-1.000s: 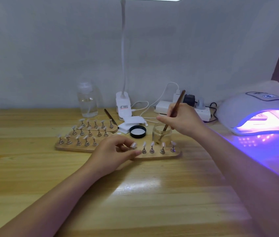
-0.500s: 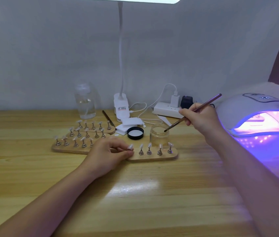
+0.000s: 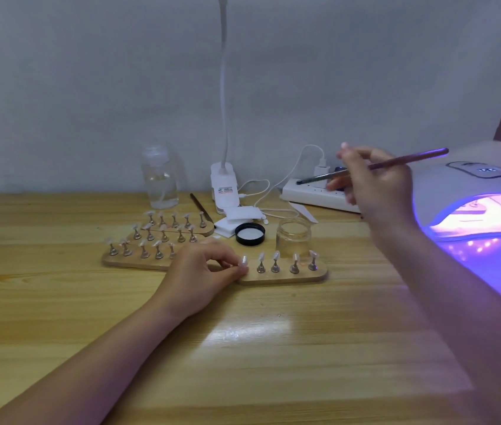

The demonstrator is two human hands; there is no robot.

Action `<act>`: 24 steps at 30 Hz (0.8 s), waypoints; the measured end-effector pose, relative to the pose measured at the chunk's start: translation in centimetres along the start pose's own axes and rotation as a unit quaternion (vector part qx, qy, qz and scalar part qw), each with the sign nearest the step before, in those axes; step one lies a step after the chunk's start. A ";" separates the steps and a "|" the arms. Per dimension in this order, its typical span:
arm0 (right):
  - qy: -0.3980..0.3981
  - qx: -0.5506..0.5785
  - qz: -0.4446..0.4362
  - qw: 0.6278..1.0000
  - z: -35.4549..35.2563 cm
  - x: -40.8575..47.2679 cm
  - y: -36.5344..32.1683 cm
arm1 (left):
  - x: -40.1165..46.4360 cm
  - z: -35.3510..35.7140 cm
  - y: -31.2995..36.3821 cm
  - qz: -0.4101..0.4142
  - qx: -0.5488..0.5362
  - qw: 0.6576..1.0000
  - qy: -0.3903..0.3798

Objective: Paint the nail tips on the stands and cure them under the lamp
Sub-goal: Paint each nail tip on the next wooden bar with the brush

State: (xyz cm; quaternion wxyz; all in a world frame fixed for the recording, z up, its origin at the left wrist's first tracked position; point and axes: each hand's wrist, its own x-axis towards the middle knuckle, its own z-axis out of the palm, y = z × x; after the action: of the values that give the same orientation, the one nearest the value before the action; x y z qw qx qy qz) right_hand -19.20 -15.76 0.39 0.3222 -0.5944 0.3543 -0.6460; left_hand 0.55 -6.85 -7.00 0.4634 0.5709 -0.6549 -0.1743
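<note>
The near stand (image 3: 283, 276), a wooden strip carrying a row of nail tips (image 3: 275, 256) on small metal posts, lies on the table (image 3: 243, 363) in the middle of the scene. The left hand (image 3: 203, 271) rests at its left end, fingers curled, fingertips pinching that end beside the leftmost tip. Three more stands (image 3: 138, 262) with tips sit to the left and farther back, touching one another.

The right hand (image 3: 375, 185) is raised above the table, far and right of the near stand, well apart from it. Its fingers grip a brush (image 3: 371, 165) held nearly level, bristle end pointing left, handle pointing right toward the lamp (image 3: 473, 191), which glows violet at the right edge. An open jar (image 3: 293, 237) stands just behind the near stand, below the brush tip, with a black lid (image 3: 250, 234) to its left.
</note>
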 end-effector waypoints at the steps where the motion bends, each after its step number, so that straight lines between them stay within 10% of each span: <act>1: -0.048 -0.005 -0.023 0.999 0.7 -1.4 -0.2 | -0.1 0.0 0.1 0.012 0.007 1.000 0.002; 6: -0.180 -0.072 -0.132 0.972 1.7 -8.2 0.8 | -0.4 -0.1 0.4 0.040 0.008 0.999 0.020; 24: -0.181 -0.081 -0.126 0.972 1.8 -9.8 2.7 | -0.5 -0.5 0.7 -0.015 -0.034 0.999 -0.006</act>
State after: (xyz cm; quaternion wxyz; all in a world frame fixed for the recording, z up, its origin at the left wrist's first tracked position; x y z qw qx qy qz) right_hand -16.63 -9.20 -7.12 0.2474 -0.7655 0.2636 -0.5322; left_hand 0.50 -6.09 -6.45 0.4757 0.5633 -0.6430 -0.2071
